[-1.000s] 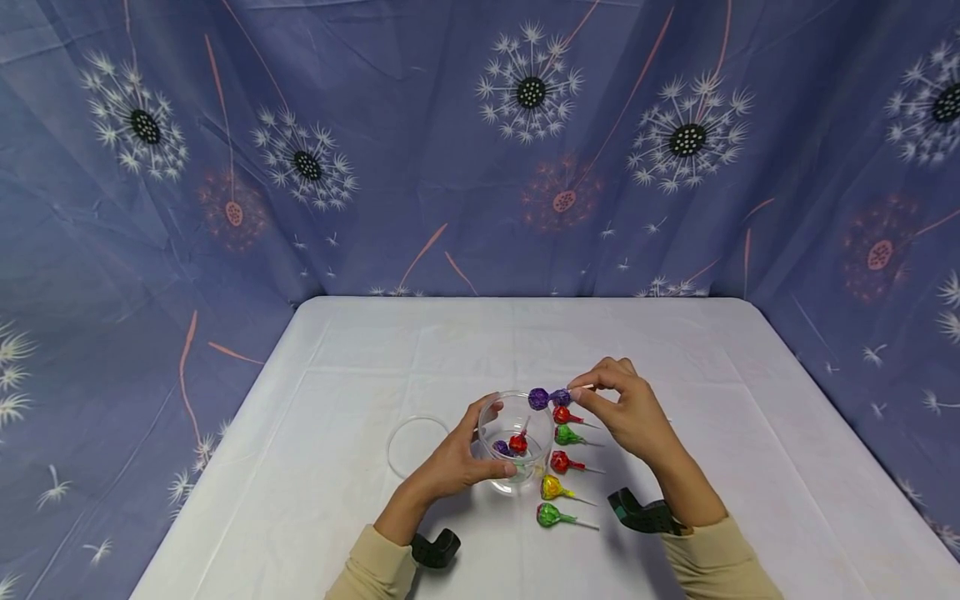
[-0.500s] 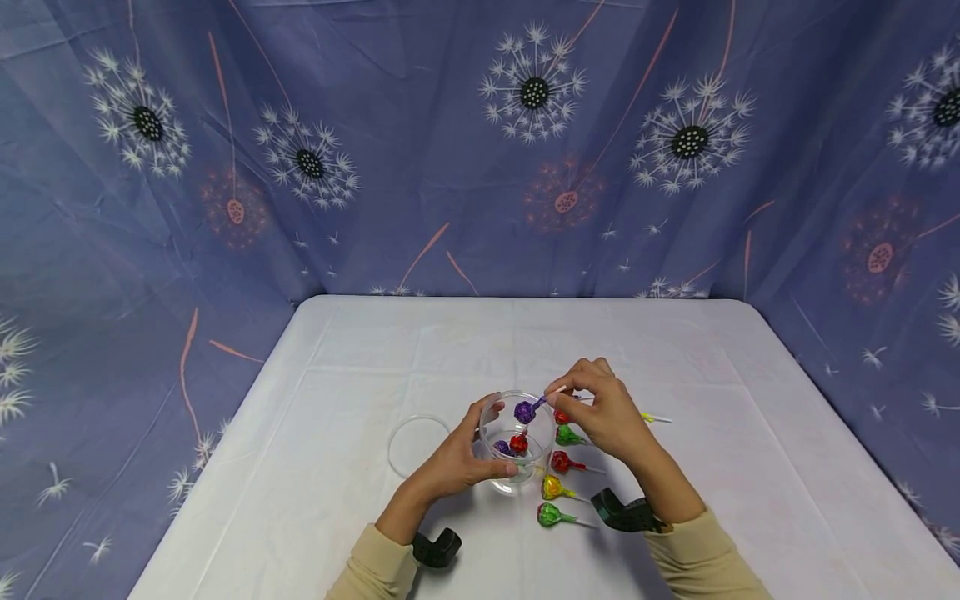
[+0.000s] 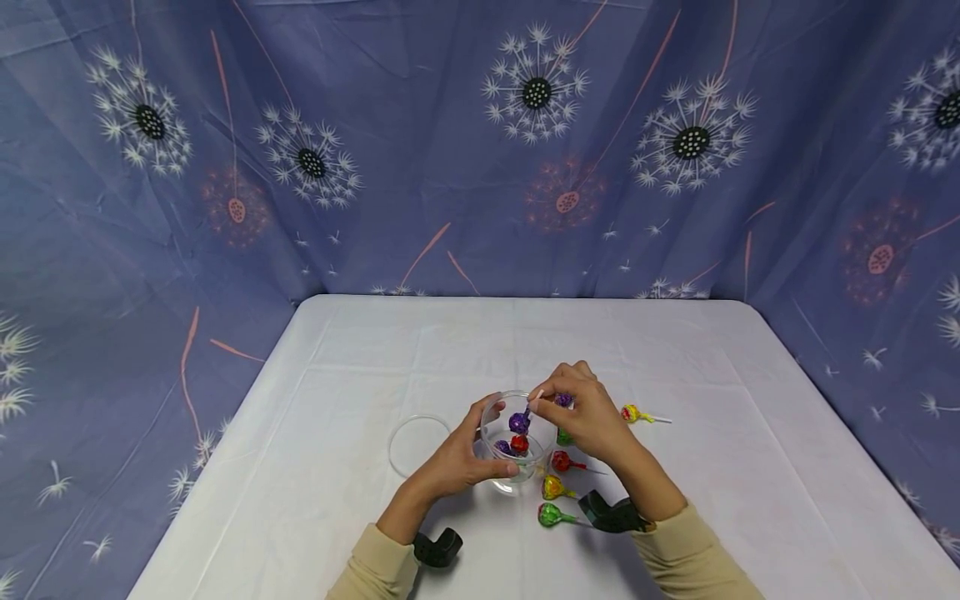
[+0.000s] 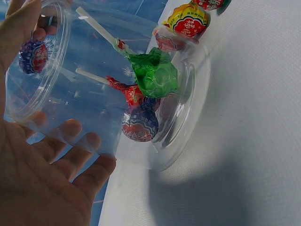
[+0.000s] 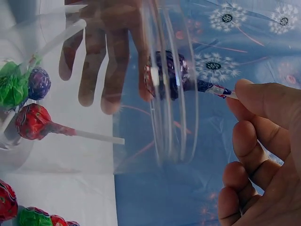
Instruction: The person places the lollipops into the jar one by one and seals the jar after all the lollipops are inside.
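Note:
My left hand (image 3: 450,460) grips a clear plastic jar (image 4: 96,110) from the left side, fingers and thumb around its wall. Between the thumb and fingertips of my right hand (image 3: 588,417) is the stick of a purple-wrapped lollipop (image 3: 519,423). That candy hangs head first within the jar's mouth, as the right wrist view also shows. Down at the jar's bottom lie a green lollipop (image 4: 155,75), a red lollipop (image 5: 33,121) and another purple lollipop (image 4: 140,124). The left wrist view shows the jar's base close over the white cloth.
Right of the jar, a column of lollipops includes a red one (image 3: 561,461), a yellow one (image 3: 552,487) and a green one (image 3: 550,515). Another yellow lollipop (image 3: 632,413) lies beyond my right hand. A clear round lid (image 3: 389,450) lies left of the jar on the white-covered table (image 3: 337,400).
My right hand has moved left with the purple lollipop, from beside the jar's rim into its mouth, and the candy has tipped downward. The left hand and jar have stayed in place.

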A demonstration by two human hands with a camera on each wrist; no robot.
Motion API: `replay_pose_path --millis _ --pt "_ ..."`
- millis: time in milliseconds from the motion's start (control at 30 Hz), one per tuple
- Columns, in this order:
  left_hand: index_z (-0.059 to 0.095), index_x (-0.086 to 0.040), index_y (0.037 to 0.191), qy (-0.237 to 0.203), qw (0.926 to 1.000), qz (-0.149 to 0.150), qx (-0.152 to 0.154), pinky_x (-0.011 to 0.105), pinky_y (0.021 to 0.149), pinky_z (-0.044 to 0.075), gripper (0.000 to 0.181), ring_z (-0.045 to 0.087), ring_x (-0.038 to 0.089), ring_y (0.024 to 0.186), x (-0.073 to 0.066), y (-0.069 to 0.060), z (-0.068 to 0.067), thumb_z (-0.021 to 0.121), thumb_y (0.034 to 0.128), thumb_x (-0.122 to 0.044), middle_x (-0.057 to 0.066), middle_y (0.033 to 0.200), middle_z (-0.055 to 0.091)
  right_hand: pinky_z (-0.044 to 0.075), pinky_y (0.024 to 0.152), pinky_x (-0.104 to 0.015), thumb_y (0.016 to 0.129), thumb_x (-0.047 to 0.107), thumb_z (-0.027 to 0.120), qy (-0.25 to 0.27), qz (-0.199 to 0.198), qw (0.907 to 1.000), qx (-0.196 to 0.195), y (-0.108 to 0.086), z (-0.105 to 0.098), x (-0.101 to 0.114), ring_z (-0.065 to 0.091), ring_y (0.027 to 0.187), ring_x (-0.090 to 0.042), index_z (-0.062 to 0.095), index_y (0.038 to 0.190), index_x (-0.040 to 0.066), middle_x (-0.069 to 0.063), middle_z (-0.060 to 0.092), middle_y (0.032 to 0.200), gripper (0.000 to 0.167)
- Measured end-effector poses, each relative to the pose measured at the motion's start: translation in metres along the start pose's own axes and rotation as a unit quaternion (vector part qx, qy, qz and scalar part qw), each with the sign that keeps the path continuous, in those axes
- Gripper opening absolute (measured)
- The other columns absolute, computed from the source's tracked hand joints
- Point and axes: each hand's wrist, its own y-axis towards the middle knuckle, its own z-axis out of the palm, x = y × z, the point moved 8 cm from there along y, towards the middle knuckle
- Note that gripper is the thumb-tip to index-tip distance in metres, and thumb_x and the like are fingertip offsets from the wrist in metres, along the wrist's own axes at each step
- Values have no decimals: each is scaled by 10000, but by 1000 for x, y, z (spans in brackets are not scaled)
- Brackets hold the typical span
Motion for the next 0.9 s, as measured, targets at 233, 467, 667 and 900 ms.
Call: replay_pose_path --millis 233,467,667,900 --pt "170 -359 1473 7 10000 -13 26 496 1112 328 934 403 295 1341 0 0 1 769 759 -414 94 1514 339 348 710 -298 831 141 710 2 53 9999 119 1 9 -2 388 813 -116 728 832 196 105 550 774 58" --pt "175 -317 1485 77 10000 -29 -4 485 1125 321 952 387 273 1362 0 0 1 771 752 -427 48 1509 348 310 709 -296 825 195 723 -102 140 9995 263 2 17 -1 401 809 -182 730 830 214 117 551 776 21" --pt "175 -353 1473 120 9999 -23 -4 485 1117 329 936 392 277 1356 0 0 1 768 754 -433 53 1510 345 326 691 -279 802 186 744 -180 205 9990 349 1 19 0 389 815 -120 715 873 279 131 542 794 120" --pt "172 -387 1461 155 9999 -41 -64 484 1124 319 928 382 275 1366 0 0 0 770 752 -430 53 1509 352 333 699 -283 801 197 748 -231 197 9989 354 1 17 -1 415 830 -169 703 898 292 124 537 804 143"
